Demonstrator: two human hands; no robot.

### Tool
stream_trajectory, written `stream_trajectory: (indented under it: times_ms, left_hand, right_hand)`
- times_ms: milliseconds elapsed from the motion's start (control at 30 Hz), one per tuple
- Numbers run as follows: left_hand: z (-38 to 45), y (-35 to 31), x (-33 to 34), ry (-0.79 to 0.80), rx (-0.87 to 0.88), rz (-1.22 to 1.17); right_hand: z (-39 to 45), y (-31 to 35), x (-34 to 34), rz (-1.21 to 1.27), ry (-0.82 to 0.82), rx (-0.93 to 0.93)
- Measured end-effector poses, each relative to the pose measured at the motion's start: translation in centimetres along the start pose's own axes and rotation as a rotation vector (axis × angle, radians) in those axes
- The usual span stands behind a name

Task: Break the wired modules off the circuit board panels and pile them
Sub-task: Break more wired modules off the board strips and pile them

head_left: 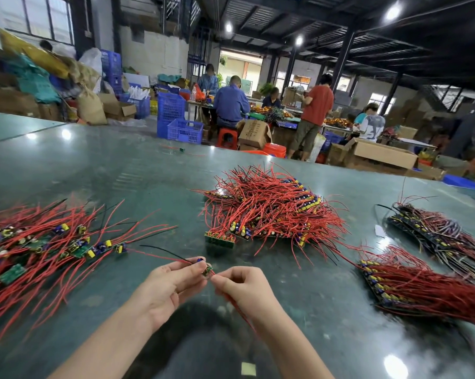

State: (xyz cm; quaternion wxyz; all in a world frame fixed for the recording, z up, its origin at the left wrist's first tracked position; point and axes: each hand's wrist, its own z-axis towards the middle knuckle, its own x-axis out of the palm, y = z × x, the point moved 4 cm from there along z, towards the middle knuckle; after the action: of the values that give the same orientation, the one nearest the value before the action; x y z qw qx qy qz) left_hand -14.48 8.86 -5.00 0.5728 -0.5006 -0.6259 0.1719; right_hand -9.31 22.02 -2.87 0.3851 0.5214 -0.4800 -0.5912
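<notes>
A single wired module, a small green board with a blue capacitor, was held just above the desk near the middle of its near edge. The left hand pinched the module between thumb and fingertips; the right hand pinched the red wires at the module's right end, and these trailed back under the right wrist. A black and a red lead ran from the module leftward over the desk.

Toward the left edge lay the pile of separated modules, wires fanned out. Beyond the hands, at mid-desk, sat a larger heap of wired panels, with a green panel strip at its near left corner. Toward the right edge lay a near panel stack and a darker far stack. One stray module lay near the far edge. Nothing stood between the hands and either pile. Both forearms entered from the near edge, converging.
</notes>
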Motion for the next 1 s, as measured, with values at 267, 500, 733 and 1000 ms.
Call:
stream_trajectory:
  times_ms: [267, 500, 733, 1000]
  left_hand:
    - [0.3, -2.2, -1.4, -0.064, 0.107, 0.035]
    - [0.4, -2.4, -1.7, -0.089, 0.109, 0.035]
    - [0.5, -3.4, -2.5, -0.120, 0.129, -0.006]
    - [0.6, -4.0, -3.2, -0.160, 0.259, 0.096]
  right_hand:
    - [0.3, 0.3, -1.1, -0.254, 0.034, -0.017]
    - [0.3, 0.7, -0.7, -0.239, 0.057, -0.087]
    - [0.6, 0.4, -1.6, -0.396, -0.028, -0.136]
    - [0.8, -0.2, -1.5, -0.438, -0.036, -0.072]
